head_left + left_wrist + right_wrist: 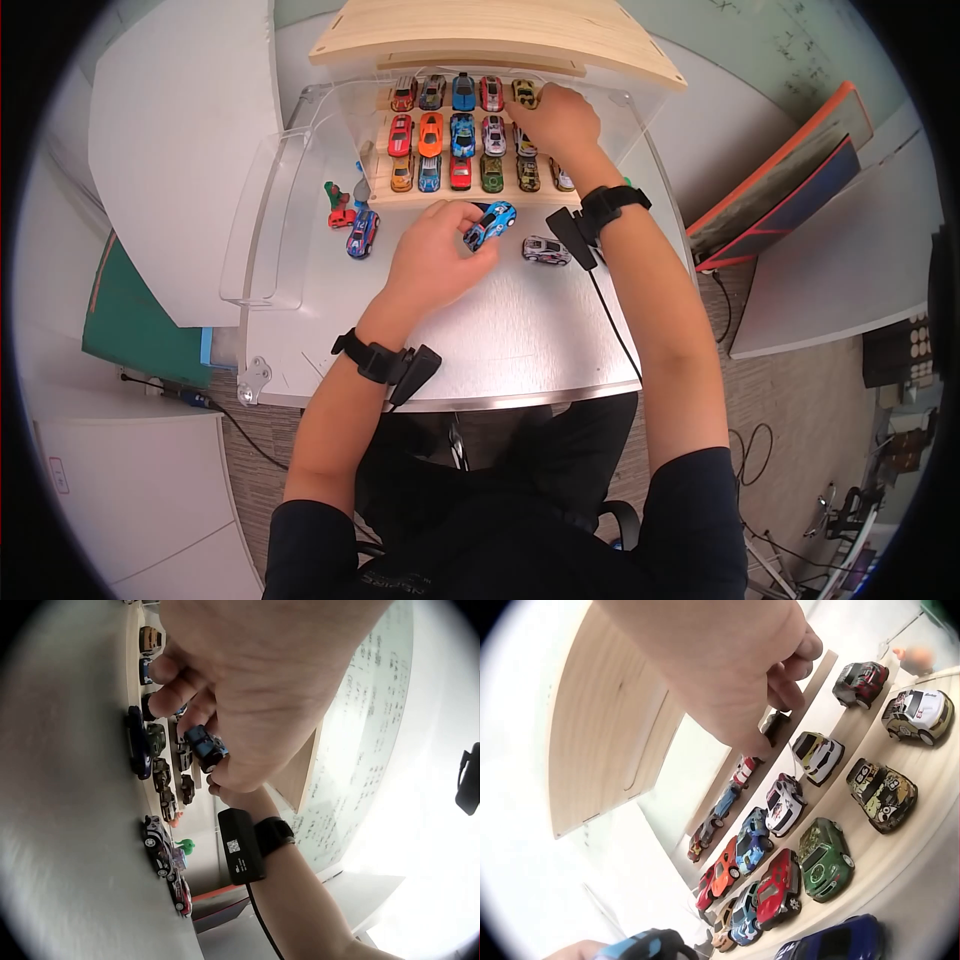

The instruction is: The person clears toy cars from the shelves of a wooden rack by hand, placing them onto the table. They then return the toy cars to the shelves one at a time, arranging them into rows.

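My left hand (435, 255) pinches a blue toy car (490, 226) between thumb and fingers, above the metal table. In the left wrist view, the same car's dark end shows beside the thumb. My right hand (562, 122) reaches to the right end of the back row on a stepped wooden rack (450, 196). Its thumb and fingers pinch a yellow-and-black toy car (524, 93), which shows as a dark shape under the fingers in the right wrist view. Several other toy cars, such as an orange one (430, 133), stand in three rows on the rack.
A dark blue car (138, 742) stands before the rack. A silver patterned car (546, 250) is by my right wrist; a blue-and-red car (363, 234) and small red car (342, 217) stand left. Clear plastic walls and a raised wooden lid (500, 30) surround the rack.
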`<state>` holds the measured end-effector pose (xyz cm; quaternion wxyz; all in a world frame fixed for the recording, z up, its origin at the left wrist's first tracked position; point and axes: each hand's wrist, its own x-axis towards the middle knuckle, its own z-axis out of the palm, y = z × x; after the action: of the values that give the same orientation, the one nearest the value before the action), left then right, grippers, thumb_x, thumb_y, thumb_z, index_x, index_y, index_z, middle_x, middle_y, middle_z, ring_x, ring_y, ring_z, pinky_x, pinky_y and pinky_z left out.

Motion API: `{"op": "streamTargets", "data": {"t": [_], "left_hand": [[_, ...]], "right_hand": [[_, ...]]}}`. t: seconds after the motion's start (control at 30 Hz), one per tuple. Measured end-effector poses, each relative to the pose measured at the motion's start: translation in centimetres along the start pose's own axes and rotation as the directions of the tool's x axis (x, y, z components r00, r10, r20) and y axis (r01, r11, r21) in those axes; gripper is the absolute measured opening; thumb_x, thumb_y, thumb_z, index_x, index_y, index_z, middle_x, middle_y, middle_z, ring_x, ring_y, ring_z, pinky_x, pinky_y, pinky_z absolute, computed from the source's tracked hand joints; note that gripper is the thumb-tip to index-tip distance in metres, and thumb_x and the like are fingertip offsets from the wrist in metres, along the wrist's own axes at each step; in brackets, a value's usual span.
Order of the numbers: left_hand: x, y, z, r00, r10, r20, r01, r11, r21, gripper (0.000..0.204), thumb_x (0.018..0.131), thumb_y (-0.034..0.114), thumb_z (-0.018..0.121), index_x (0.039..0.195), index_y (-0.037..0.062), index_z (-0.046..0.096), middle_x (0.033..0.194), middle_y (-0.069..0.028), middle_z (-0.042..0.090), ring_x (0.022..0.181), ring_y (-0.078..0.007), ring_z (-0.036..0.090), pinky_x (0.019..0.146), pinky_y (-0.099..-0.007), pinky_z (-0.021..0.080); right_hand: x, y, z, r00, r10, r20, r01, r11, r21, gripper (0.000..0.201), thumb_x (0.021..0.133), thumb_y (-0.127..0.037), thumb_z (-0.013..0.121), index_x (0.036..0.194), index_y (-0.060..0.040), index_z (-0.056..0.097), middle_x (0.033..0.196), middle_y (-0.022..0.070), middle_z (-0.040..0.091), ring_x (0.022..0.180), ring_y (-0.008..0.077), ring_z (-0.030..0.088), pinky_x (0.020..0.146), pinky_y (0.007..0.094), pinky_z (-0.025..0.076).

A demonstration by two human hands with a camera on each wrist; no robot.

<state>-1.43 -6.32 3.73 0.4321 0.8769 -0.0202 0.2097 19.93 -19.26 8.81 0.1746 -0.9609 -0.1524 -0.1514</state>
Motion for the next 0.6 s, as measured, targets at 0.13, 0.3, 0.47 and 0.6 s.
{"op": "streamTargets", "data": {"t": [0.13, 0.3, 0.47, 0.6], "left_hand": [[0.0, -0.3, 0.1, 0.999, 0.036, -0.039, -0.035, 0.999, 0.033, 0.036, 0.077, 0.023, 0.077, 0.107, 0.0044, 0.068, 0.092, -0.0058, 0.067, 0.068, -0.0149, 0.057, 0.062, -0.0291, 0.047], [0.4, 0.1, 0.2, 0.998, -0.005, -0.069, 0.006, 1.000, 0.019, 0.037, 0.078, 0.023, 0.077, 0.108, 0.0045, 0.068, 0.091, -0.0064, 0.067, 0.068, -0.0177, 0.058, 0.062, -0.0313, 0.047], [3.8, 2.5, 1.5, 0.982, 0.094, -0.164, -0.073, 0.989, 0.129, 0.037, 0.081, 0.027, 0.074, 0.110, 0.0034, 0.069, 0.090, -0.0096, 0.066, 0.071, -0.0233, 0.061, 0.065, -0.0361, 0.049], [9.6, 6.0, 3.3, 0.989, 0.100, -0.112, -0.061, 0.950, 0.305, 0.039, 0.085, 0.035, 0.067, 0.104, 0.0018, 0.072, 0.091, -0.0172, 0.067, 0.084, -0.0315, 0.067, 0.075, -0.0414, 0.053]], "right_hand": [[-1.0, -0.1, -0.6, 0.993, -0.016, -0.114, 0.021, 0.999, 0.045, 0.060, 0.080, -0.058, 0.066, 0.098, -0.0012, 0.075, 0.087, 0.0183, 0.073, 0.085, 0.0343, 0.072, 0.076, 0.0435, 0.057], [-5.8, 0.5, -4.4, 0.982, 0.018, -0.187, 0.042, 0.948, 0.314, 0.043, 0.084, -0.040, 0.065, 0.100, -0.0007, 0.073, 0.087, 0.0160, 0.073, 0.080, 0.0331, 0.070, 0.073, 0.0429, 0.055], [-11.6, 3.8, -5.6, 0.966, 0.070, -0.250, 0.086, 0.821, 0.564, 0.025, 0.085, -0.023, 0.066, 0.094, -0.0010, 0.073, 0.072, 0.0117, 0.069, 0.063, 0.0230, 0.065, 0.064, 0.0345, 0.052], [-13.2, 6.7, -5.2, 0.956, 0.210, -0.203, 0.015, 0.658, 0.752, 0.017, 0.088, -0.014, 0.065, 0.091, 0.0014, 0.072, 0.066, 0.0053, 0.065, 0.060, 0.0096, 0.058, 0.059, 0.0253, 0.047]]}}
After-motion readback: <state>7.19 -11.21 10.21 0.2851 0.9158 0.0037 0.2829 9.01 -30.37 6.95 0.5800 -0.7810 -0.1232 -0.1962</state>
